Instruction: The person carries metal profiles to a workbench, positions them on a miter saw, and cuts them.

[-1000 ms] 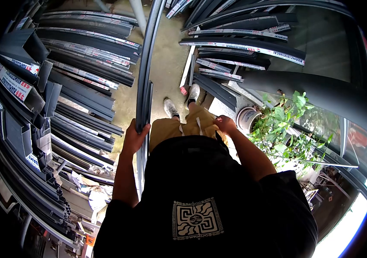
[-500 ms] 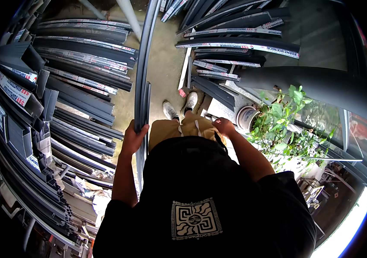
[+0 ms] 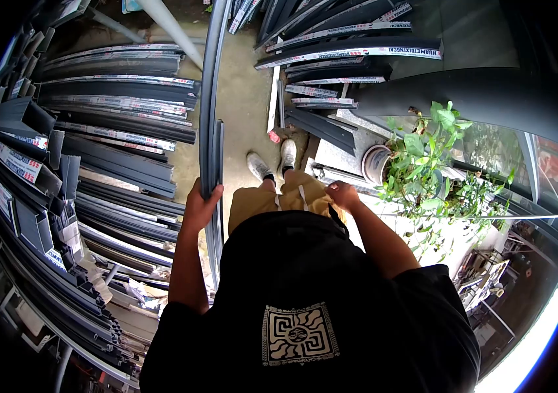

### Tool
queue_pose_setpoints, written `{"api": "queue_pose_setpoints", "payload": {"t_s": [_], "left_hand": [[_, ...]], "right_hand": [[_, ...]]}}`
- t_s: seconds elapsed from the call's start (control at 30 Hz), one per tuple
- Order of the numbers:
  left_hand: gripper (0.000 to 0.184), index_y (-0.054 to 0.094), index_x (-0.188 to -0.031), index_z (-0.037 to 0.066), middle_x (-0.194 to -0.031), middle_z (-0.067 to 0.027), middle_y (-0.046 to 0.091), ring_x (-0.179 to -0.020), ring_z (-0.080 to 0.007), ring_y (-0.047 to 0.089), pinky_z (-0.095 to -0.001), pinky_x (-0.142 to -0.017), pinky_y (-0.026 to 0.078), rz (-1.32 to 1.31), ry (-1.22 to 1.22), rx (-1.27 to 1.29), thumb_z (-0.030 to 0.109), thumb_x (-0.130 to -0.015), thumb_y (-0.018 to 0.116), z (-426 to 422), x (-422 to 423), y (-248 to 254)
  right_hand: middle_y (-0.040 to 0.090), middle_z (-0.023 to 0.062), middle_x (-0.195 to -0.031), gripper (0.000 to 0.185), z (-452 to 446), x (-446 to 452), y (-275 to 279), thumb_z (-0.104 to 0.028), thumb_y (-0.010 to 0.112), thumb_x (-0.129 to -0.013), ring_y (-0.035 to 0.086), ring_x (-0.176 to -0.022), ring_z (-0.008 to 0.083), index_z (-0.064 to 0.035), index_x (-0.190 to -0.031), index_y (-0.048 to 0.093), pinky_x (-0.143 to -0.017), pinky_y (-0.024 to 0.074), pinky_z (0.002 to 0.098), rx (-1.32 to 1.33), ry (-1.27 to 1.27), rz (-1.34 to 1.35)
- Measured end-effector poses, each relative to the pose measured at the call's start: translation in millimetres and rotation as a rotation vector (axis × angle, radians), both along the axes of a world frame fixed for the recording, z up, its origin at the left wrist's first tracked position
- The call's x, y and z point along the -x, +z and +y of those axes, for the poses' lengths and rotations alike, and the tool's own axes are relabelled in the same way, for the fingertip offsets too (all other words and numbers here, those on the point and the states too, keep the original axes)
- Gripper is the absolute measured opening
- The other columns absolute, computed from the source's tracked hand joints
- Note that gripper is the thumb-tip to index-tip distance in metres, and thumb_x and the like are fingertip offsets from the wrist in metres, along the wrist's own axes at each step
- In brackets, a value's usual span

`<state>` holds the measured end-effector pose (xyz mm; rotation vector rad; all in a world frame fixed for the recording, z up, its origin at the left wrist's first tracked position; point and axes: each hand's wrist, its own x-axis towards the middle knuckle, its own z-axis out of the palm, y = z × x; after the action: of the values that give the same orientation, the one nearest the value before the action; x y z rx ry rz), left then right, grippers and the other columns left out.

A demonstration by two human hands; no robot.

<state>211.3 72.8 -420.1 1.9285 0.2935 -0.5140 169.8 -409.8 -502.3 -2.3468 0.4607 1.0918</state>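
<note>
- Two dark grey profiles stand side by side at the person's left: a long profile [image 3: 209,98], which runs out past the top edge of view, and a shorter profile [image 3: 220,150] against it, its squared end well below that edge.
- Left hand [image 3: 199,207]: fingers clamped on the long profile, thumb over the front, its tip reaching the shorter one. Below the grip, grey lengths run down beside the hip.
- Right hand [image 3: 344,196]: at the right side of the tan shorts [image 3: 250,200], fingers curled in together; cannot tell whether they pinch cloth or anything else.
- Clothing: black T-shirt [image 3: 292,268] with a square sun print [image 3: 298,334]; pale shoes [image 3: 287,155] on the concrete floor [image 3: 239,85].
- Left of the profiles: stacked grey lengths [image 3: 122,141], many with printed label strips, ends facing the walkway.
- Far right of walkway: more labelled lengths [image 3: 351,56], several reading HUAMEIDIXINGCAI; a white strip [image 3: 273,98] lies on the floor beside them.
- Right, near the right hand: leafy plant [image 3: 432,157] in a round pot [image 3: 376,164].
- Upper left: pale pipe [image 3: 171,29], slanting toward the long profile.
</note>
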Motion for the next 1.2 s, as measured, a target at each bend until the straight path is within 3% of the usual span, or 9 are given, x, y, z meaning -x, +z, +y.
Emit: {"api": "queue_pose_setpoints", "payload": {"t_s": [0.23, 0.33, 0.37, 0.53, 0.8, 1.0, 1.07, 1.13, 1.2], "left_hand": [[0.05, 0.064, -0.113, 0.003, -0.091, -0.0088, 0.067, -0.086, -0.0192, 0.063, -0.0381, -0.079, 0.052, 0.036, 0.0, -0.011, 0.05, -0.1, 0.076, -13, -1, 8], [0.049, 0.064, -0.111, 0.003, -0.089, -0.0078, 0.066, -0.084, -0.0187, 0.062, -0.0382, -0.078, 0.052, 0.05, 0.006, -0.033, 0.049, -0.099, 0.076, -23, 7, 14], [0.049, 0.064, -0.111, 0.003, -0.088, -0.0075, 0.066, -0.083, -0.0186, 0.061, -0.0382, -0.078, 0.052, 0.047, 0.001, -0.04, 0.049, -0.099, 0.076, -26, 10, 15], [0.049, 0.065, -0.114, 0.002, -0.094, -0.007, 0.068, -0.088, -0.018, 0.063, -0.0376, -0.082, 0.052, 0.085, -0.029, -0.009, 0.048, -0.101, 0.075, -46, 23, 9], [0.051, 0.066, -0.124, 0.001, -0.102, -0.0079, 0.07, -0.096, -0.0173, 0.063, -0.0362, -0.088, 0.053, 0.102, -0.067, -0.011, 0.047, -0.103, 0.073, -79, 30, 31], [0.051, 0.067, -0.12, 0.0, -0.102, -0.0066, 0.07, -0.098, -0.0167, 0.063, -0.0364, -0.089, 0.053, 0.123, -0.091, -0.035, 0.048, -0.103, 0.073, -90, 40, 39], [0.052, 0.068, -0.123, 0.0, -0.106, -0.0073, 0.071, -0.102, -0.0169, 0.064, -0.0364, -0.092, 0.053, 0.152, -0.078, -0.028, 0.047, -0.103, 0.073, -89, 45, 30], [0.052, 0.069, -0.126, 0.0, -0.11, -0.0076, 0.072, -0.104, -0.017, 0.064, -0.036, -0.094, 0.053, 0.157, -0.073, -0.029, 0.047, -0.103, 0.073, -91, 44, 31], [0.053, 0.069, -0.126, 0.001, -0.11, -0.0057, 0.071, -0.103, -0.0161, 0.063, -0.0355, -0.093, 0.053, 0.179, -0.053, -0.061, 0.049, -0.103, 0.072, -101, 42, 31]], "right_hand": [[0.074, 0.0136, -0.126, 0.042, -16, 15, -2, -0.052, 0.062, -0.099, 0.071, -0.115, 0.0373, -0.0178, -0.117, 0.078, -0.101, 0.0559, 0.0456, 0.018, 0.034, 0.065], [0.072, 0.0115, -0.132, 0.038, -22, 11, 2, -0.049, 0.059, -0.101, 0.071, -0.117, 0.0363, -0.0227, -0.124, 0.076, -0.102, 0.056, 0.044, -0.015, 0.281, 0.007], [0.07, 0.0101, -0.134, 0.036, -26, 14, -13, -0.045, 0.056, -0.103, 0.071, -0.117, 0.0359, -0.026, -0.128, 0.073, -0.102, 0.0567, 0.0437, -0.001, 0.153, 0.08], [0.071, 0.0123, -0.132, 0.032, -28, 14, 0, -0.039, 0.057, -0.103, 0.072, -0.112, 0.037, -0.0242, -0.126, 0.074, -0.098, 0.058, 0.0445, -0.094, 0.198, -0.045], [0.078, 0.0191, -0.108, 0.05, -67, 67, -38, -0.055, 0.069, -0.092, 0.073, -0.11, 0.0383, -0.0081, -0.108, 0.076, -0.098, 0.0553, 0.044, -0.124, -0.154, 0.004], [0.077, 0.0192, -0.121, 0.055, -114, 98, -67, -0.056, 0.068, -0.093, 0.07, -0.119, 0.0383, -0.0069, -0.115, 0.078, -0.105, 0.054, 0.0441, -0.044, -0.134, 0.074], [0.079, 0.0185, -0.112, 0.058, -121, 105, -71, -0.056, 0.07, -0.094, 0.074, -0.109, 0.0358, -0.0034, -0.118, 0.077, -0.1, 0.0557, 0.0433, 0.0, -0.094, -0.003], [0.079, 0.0202, -0.115, 0.057, -122, 103, -75, -0.056, 0.071, -0.094, 0.073, -0.115, 0.0363, -0.005, -0.118, 0.078, -0.102, 0.0552, 0.043, -0.024, -0.128, 0.006], [0.08, 0.0173, -0.107, 0.056, -124, 101, -81, -0.056, 0.071, -0.094, 0.074, -0.107, 0.0343, -0.0049, -0.115, 0.078, -0.097, 0.0565, 0.0433, -0.025, -0.14, -0.04]]}}
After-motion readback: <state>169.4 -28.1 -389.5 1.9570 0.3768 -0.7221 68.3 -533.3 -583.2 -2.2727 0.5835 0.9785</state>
